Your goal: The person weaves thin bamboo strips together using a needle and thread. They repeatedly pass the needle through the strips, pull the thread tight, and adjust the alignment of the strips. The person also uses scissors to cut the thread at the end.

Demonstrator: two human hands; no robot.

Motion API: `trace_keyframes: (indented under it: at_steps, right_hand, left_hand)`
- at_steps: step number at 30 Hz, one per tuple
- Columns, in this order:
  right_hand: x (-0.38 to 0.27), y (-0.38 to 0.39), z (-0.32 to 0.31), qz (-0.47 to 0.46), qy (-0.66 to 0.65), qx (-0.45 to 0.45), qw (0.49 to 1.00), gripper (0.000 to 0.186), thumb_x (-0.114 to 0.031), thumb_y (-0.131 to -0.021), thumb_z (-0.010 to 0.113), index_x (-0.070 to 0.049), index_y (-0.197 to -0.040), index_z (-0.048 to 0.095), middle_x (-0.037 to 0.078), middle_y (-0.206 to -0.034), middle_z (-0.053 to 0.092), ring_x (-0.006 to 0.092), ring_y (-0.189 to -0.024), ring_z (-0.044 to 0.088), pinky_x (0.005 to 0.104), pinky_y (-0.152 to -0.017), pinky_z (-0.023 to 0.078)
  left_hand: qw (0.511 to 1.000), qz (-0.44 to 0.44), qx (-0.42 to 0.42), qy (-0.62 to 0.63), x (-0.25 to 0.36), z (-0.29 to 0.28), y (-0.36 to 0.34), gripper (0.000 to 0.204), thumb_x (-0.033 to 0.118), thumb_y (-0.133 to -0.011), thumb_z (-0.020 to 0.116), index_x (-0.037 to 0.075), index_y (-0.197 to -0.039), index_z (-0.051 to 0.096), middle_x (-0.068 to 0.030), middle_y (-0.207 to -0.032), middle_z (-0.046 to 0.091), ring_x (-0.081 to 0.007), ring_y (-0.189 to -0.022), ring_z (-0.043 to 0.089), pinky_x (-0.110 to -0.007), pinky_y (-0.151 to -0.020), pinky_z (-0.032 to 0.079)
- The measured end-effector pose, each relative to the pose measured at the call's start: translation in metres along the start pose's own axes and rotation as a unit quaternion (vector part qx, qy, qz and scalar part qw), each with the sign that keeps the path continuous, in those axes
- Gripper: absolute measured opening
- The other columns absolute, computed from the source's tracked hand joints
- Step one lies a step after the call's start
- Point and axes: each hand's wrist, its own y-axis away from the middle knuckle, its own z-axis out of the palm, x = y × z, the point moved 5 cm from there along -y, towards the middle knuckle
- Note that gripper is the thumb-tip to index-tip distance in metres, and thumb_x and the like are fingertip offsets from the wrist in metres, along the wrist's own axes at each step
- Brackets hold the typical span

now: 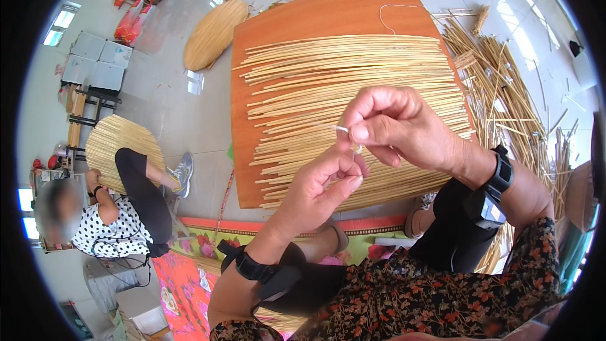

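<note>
Over the middle of a row of straw-coloured stalks (353, 69), my right hand (404, 127) is closed in a pinch on a white thread (342, 129). A short end of it sticks out to the left past the thumb and forefinger. Just below and left, my left hand (323, 184) has thumb and forefinger pressed together. A small loop of the thread shows between the two hands, and the left fingertips appear to hold its lower part. The stalks lie side by side on a brown board (315, 16), under both hands and apart from them.
Loose stalks (505, 95) are heaped right of the board. An oval woven piece (216, 35) lies beyond its left corner. At the left, a seated person (120, 227) holds a round stalk mat (123, 145). Another thread (401, 5) lies on the board's far part.
</note>
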Motion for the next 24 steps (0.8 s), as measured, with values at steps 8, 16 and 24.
trace_keyframes:
  at_steps: [8, 16, 24]
  right_hand:
    - [-0.015, 0.020, 0.010, -0.081, 0.012, -0.128, 0.988, 0.009, -0.009, -0.102, 0.073, -0.002, -0.108, 0.075, 0.004, -0.095, 0.074, 0.0086, -0.077, 0.065, 0.0252, -0.064, 0.050]
    - [-0.020, 0.016, 0.013, -0.150, 0.082, -0.255, 0.952, 0.020, -0.016, -0.100, 0.077, -0.003, -0.115, 0.081, 0.013, -0.095, 0.076, 0.0187, -0.068, 0.072, 0.0278, -0.051, 0.054]
    - [-0.024, 0.013, 0.001, -0.174, 0.059, -0.165, 0.969, 0.014, -0.011, -0.091, 0.083, -0.003, -0.102, 0.082, 0.013, -0.089, 0.075, 0.0215, -0.067, 0.070, 0.0310, -0.050, 0.054]
  left_hand:
    - [0.997, -0.027, -0.009, -0.078, 0.017, -0.022, 0.007, 0.003, 0.004, -0.098, 0.068, 0.002, -0.098, 0.066, -0.0179, -0.138, 0.066, -0.0280, -0.128, 0.064, -0.041, -0.106, 0.051]
    - [0.998, -0.044, -0.040, -0.023, 0.007, -0.025, 0.006, 0.006, -0.002, -0.096, 0.069, 0.003, -0.100, 0.067, -0.0226, -0.147, 0.061, -0.0305, -0.126, 0.068, -0.041, -0.096, 0.058]
    - [0.987, -0.074, 0.131, -0.064, 0.003, -0.049, 0.008, 0.005, -0.002, -0.098, 0.065, 0.001, -0.102, 0.065, -0.0258, -0.149, 0.056, -0.0282, -0.112, 0.074, -0.036, -0.089, 0.060]
